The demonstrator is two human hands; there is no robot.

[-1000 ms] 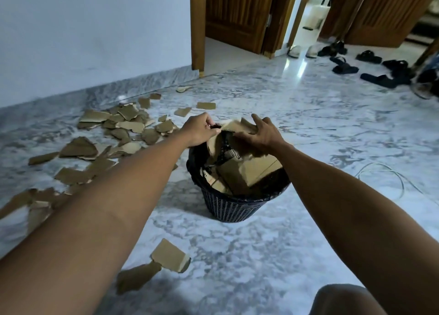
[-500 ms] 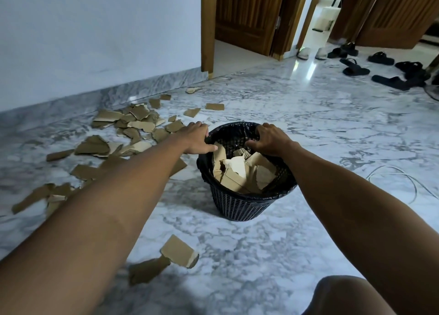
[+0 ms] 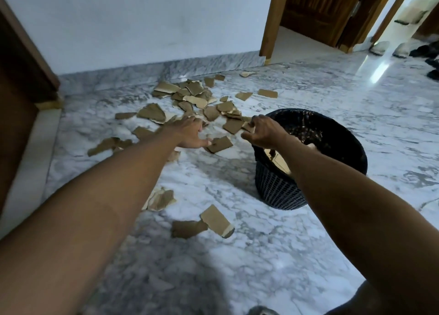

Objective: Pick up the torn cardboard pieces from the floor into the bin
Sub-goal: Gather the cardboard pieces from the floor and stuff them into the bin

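Observation:
Several torn brown cardboard pieces lie scattered on the marble floor near the wall. A black mesh bin stands to the right with cardboard inside; my right forearm crosses over it. My left hand reaches out flat and open over the floor, its thumb beside one cardboard piece. My right hand hovers at the bin's left rim, fingers loosely curled, nothing visibly in it. Two more pieces lie close in front of me.
A white wall with a marble skirting runs behind the pile. A wooden door frame stands at the back, dark wood at the left edge. Shoes lie far right. A knee shows at the bottom edge.
Both hands have left the bin, where they pressed the cardboard down, and swung left towards the pile. The view has turned left too.

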